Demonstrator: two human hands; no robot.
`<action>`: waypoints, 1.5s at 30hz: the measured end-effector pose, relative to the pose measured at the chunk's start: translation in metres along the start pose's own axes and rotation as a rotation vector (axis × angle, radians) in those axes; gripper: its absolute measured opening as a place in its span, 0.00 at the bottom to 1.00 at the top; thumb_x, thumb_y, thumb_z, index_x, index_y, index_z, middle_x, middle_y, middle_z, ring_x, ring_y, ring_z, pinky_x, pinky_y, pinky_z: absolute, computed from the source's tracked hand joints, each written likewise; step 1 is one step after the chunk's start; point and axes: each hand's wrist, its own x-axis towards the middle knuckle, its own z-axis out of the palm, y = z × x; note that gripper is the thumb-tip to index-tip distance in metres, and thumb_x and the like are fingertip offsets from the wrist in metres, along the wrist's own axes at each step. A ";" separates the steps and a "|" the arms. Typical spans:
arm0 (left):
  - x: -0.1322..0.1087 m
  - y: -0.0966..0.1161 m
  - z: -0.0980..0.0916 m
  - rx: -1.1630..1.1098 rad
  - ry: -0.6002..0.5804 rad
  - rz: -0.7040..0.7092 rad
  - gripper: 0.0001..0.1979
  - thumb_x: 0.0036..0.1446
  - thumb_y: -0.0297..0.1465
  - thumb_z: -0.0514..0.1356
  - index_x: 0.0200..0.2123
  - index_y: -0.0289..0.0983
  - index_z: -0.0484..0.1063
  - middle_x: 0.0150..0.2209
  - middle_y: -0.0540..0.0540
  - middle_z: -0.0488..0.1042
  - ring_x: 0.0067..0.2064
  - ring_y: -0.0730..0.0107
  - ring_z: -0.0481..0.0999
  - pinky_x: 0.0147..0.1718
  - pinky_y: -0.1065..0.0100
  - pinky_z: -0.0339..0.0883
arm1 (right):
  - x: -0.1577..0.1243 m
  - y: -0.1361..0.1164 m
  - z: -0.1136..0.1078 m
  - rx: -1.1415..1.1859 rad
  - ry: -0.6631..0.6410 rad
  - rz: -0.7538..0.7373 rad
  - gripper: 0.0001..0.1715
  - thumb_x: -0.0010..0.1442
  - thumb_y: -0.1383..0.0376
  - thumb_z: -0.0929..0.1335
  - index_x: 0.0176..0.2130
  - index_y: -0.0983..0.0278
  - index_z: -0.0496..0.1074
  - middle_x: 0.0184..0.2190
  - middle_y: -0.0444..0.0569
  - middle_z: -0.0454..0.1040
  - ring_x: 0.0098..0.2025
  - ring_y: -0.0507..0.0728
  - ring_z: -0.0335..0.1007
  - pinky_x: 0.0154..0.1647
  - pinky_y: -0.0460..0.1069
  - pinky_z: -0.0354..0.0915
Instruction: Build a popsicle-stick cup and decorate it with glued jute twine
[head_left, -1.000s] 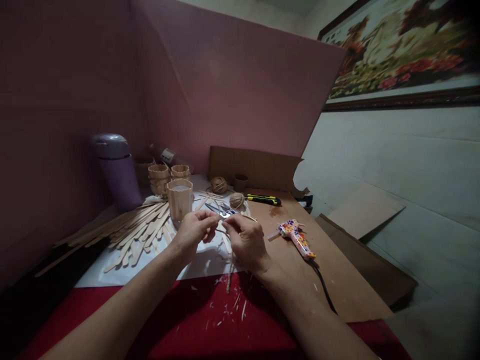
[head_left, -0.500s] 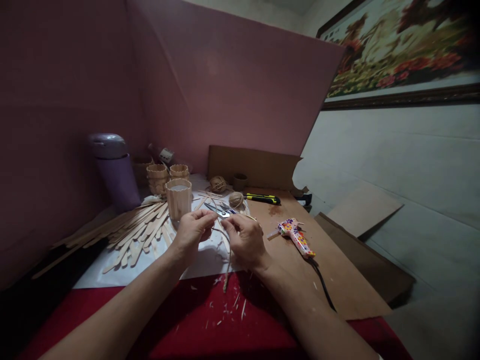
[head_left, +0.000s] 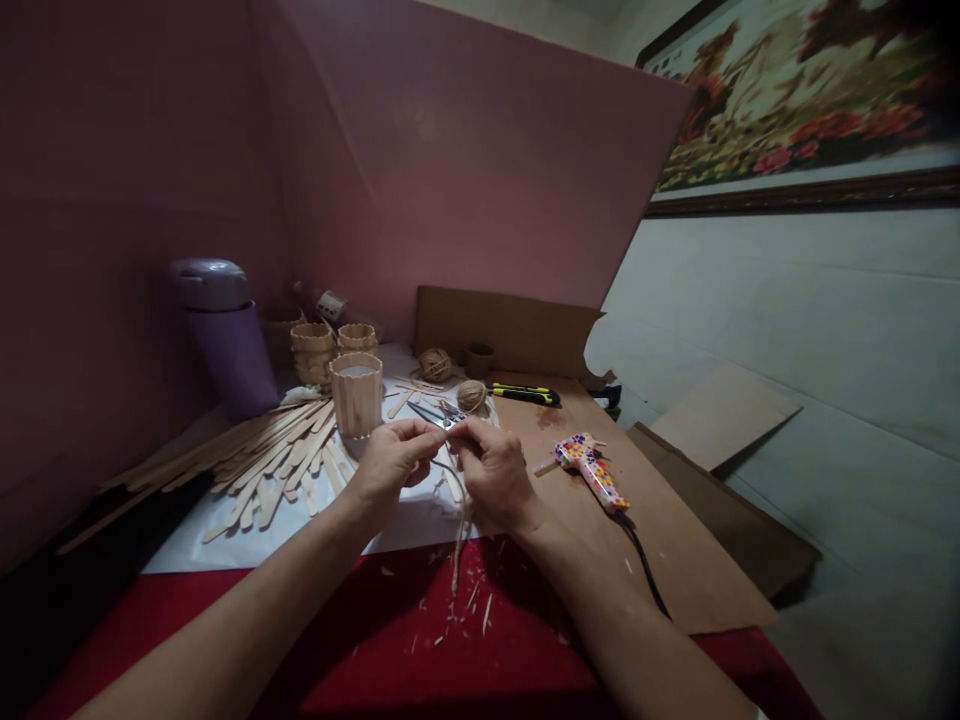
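Note:
My left hand (head_left: pixel 395 463) and my right hand (head_left: pixel 491 470) meet in front of me, fingertips pinched close together. Between them runs a length of twine (head_left: pixel 456 555), its loose end hanging down over the table's front edge. Just behind my fingers lie scissors (head_left: pixel 427 413), partly hidden by the hands. Beyond my left hand stands a round cup of wooden sticks (head_left: pixel 356 398), upright on white paper. One ball of twine (head_left: pixel 472 397) sits behind my right hand and another twine ball (head_left: pixel 435 365) farther back.
Many flat wooden sticks (head_left: pixel 281 470) fan out at left beside a purple bottle (head_left: pixel 232 350). Smaller stick cups (head_left: pixel 311 350) stand behind. On the cardboard (head_left: pixel 675 560) at right lie a flowered glue gun (head_left: pixel 592 470) with a black cord and a yellow-black utility knife (head_left: pixel 525 394).
My hands have drawn closer, so their fingertips now meet. The hanging twine end has shifted slightly, and the view has moved a little.

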 end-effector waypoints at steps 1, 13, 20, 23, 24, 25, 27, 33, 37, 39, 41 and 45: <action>0.000 0.000 0.000 -0.017 -0.008 -0.014 0.14 0.38 0.34 0.70 0.21 0.33 0.70 0.14 0.56 0.59 0.17 0.83 0.53 0.16 0.75 0.42 | 0.000 0.000 -0.001 -0.006 0.003 0.001 0.08 0.56 0.71 0.64 0.29 0.63 0.72 0.22 0.44 0.72 0.26 0.52 0.68 0.30 0.46 0.61; 0.000 0.004 -0.003 -0.225 -0.125 -0.116 0.10 0.42 0.29 0.68 0.22 0.31 0.70 0.17 0.57 0.54 0.18 0.85 0.48 0.16 0.77 0.42 | 0.001 0.007 -0.008 -0.181 -0.098 -0.305 0.09 0.57 0.73 0.62 0.40 0.64 0.63 0.31 0.49 0.69 0.32 0.56 0.66 0.34 0.48 0.62; -0.003 0.004 -0.002 -0.218 -0.125 -0.094 0.11 0.41 0.29 0.68 0.20 0.33 0.67 0.17 0.57 0.54 0.18 0.84 0.49 0.16 0.76 0.42 | -0.001 0.008 -0.007 -0.156 -0.079 -0.341 0.06 0.66 0.69 0.59 0.36 0.61 0.63 0.31 0.48 0.69 0.33 0.54 0.66 0.35 0.47 0.62; -0.003 0.004 -0.002 -0.199 -0.132 -0.075 0.12 0.41 0.30 0.68 0.20 0.33 0.66 0.17 0.57 0.54 0.18 0.84 0.49 0.16 0.76 0.41 | -0.001 0.009 -0.007 -0.145 -0.072 -0.330 0.04 0.65 0.68 0.60 0.38 0.62 0.64 0.31 0.48 0.70 0.32 0.54 0.66 0.34 0.47 0.62; -0.003 0.005 -0.002 -0.189 -0.130 -0.071 0.12 0.41 0.30 0.68 0.20 0.33 0.67 0.17 0.57 0.54 0.18 0.84 0.49 0.16 0.76 0.40 | -0.001 0.009 -0.006 -0.142 -0.071 -0.335 0.04 0.65 0.68 0.60 0.38 0.62 0.64 0.31 0.47 0.70 0.31 0.54 0.66 0.34 0.47 0.62; -0.004 0.005 -0.002 -0.181 -0.128 -0.070 0.12 0.41 0.30 0.68 0.20 0.33 0.67 0.16 0.57 0.54 0.18 0.84 0.49 0.16 0.76 0.40 | -0.001 0.009 -0.006 -0.140 -0.071 -0.345 0.05 0.65 0.68 0.60 0.39 0.62 0.64 0.30 0.47 0.70 0.31 0.54 0.66 0.34 0.47 0.62; -0.004 0.007 0.000 -0.170 -0.124 -0.069 0.13 0.40 0.31 0.69 0.20 0.33 0.67 0.16 0.57 0.55 0.18 0.84 0.50 0.17 0.75 0.41 | 0.000 0.009 -0.006 -0.137 -0.072 -0.365 0.06 0.65 0.68 0.59 0.38 0.61 0.64 0.30 0.47 0.70 0.31 0.54 0.66 0.34 0.47 0.62; -0.008 0.011 0.005 -0.161 -0.144 -0.042 0.11 0.40 0.31 0.69 0.21 0.32 0.70 0.16 0.56 0.57 0.18 0.84 0.51 0.17 0.75 0.42 | -0.002 0.008 -0.007 -0.044 -0.053 -0.242 0.04 0.65 0.67 0.60 0.37 0.61 0.62 0.27 0.43 0.66 0.25 0.51 0.63 0.28 0.45 0.59; -0.007 0.010 0.005 -0.109 -0.115 0.017 0.10 0.40 0.31 0.69 0.21 0.33 0.71 0.15 0.56 0.59 0.17 0.83 0.52 0.16 0.74 0.44 | -0.003 0.004 -0.008 -0.032 -0.051 -0.190 0.03 0.65 0.66 0.60 0.38 0.61 0.61 0.24 0.41 0.65 0.23 0.51 0.61 0.25 0.45 0.56; -0.006 0.008 0.005 -0.079 -0.101 0.064 0.10 0.41 0.32 0.69 0.22 0.33 0.72 0.15 0.55 0.60 0.16 0.82 0.54 0.16 0.74 0.45 | -0.004 0.001 -0.007 -0.029 -0.045 -0.140 0.04 0.65 0.64 0.60 0.38 0.61 0.61 0.23 0.40 0.64 0.21 0.50 0.60 0.25 0.45 0.55; -0.006 0.007 0.005 -0.053 -0.092 0.107 0.10 0.42 0.33 0.68 0.22 0.33 0.72 0.14 0.55 0.61 0.16 0.82 0.54 0.16 0.74 0.45 | -0.003 -0.002 -0.006 -0.007 -0.030 -0.070 0.05 0.65 0.63 0.60 0.37 0.61 0.61 0.21 0.39 0.62 0.21 0.50 0.60 0.24 0.45 0.54; -0.006 0.007 0.006 0.002 -0.081 0.146 0.10 0.43 0.33 0.67 0.22 0.33 0.72 0.13 0.55 0.61 0.15 0.82 0.55 0.15 0.75 0.46 | -0.003 -0.002 -0.001 0.093 -0.008 0.051 0.07 0.64 0.61 0.61 0.35 0.61 0.61 0.19 0.38 0.61 0.21 0.50 0.59 0.22 0.44 0.53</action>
